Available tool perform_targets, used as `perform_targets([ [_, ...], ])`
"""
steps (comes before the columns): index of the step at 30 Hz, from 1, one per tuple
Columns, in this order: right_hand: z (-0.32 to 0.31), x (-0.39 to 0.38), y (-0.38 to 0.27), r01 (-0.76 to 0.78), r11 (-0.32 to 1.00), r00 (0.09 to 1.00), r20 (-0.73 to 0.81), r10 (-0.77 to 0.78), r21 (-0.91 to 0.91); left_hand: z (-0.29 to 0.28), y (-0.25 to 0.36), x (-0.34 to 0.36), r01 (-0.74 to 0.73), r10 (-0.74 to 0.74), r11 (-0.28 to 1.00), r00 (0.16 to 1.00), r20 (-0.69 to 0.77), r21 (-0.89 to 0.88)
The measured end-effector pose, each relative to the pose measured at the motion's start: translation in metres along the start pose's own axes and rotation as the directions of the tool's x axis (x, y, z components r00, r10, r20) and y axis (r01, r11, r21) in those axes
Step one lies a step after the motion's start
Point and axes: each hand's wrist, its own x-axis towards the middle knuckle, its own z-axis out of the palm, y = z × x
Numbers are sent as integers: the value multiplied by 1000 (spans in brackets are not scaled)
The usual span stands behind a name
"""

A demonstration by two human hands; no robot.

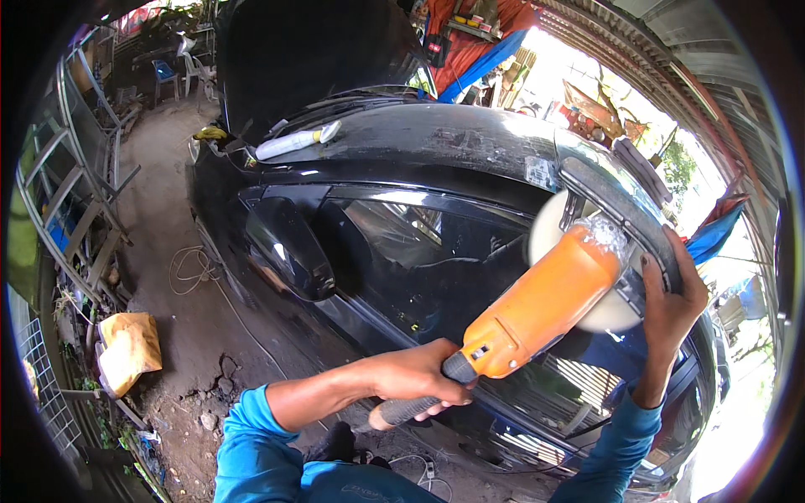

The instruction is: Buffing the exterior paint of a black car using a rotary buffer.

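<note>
An orange electric polisher (545, 298) lies slantwise in front of me, held in both hands. My left hand (428, 377) is closed around its dark rear grip, low at the middle. Farther right, my right hand (675, 293) wraps round the black bow-shaped front handle (616, 205). The round white pad (605, 314) shows on both sides of the polisher's head, over the upper side of a dark car (377, 186) near the roof edge. Whether the pad touches the paint is hidden. A white bottle (289, 144) rests on the car at the windscreen.
The car's bonnet (314, 59) stands raised. A side mirror (293, 260) juts toward me. A thin cable (239, 314) runs over the dirt floor. At left are a metal frame (71, 180) and a yellow bag (130, 348); plastic chairs (165, 75) stand farther back.
</note>
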Motion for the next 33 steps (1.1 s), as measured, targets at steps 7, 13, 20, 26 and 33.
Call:
perform_targets([
  [7,33,38,-26,171,985,978,123,-168,-16,-25,-19,6,-136,138,980,990,5,-142],
  [13,81,63,-64,206,978,957,213,-198,-14,-59,-25,-17,-152,157,959,988,2,-238],
  [20,151,95,-118,172,983,926,331,-184,67,-109,-21,-57,-220,229,902,973,-20,-372],
  [26,208,114,-161,196,964,882,398,-253,178,-144,-23,-96,-258,260,846,964,-61,-466],
  [33,266,125,-200,222,934,837,437,-330,280,-169,-32,-131,-364,290,852,927,-239,-377],
])
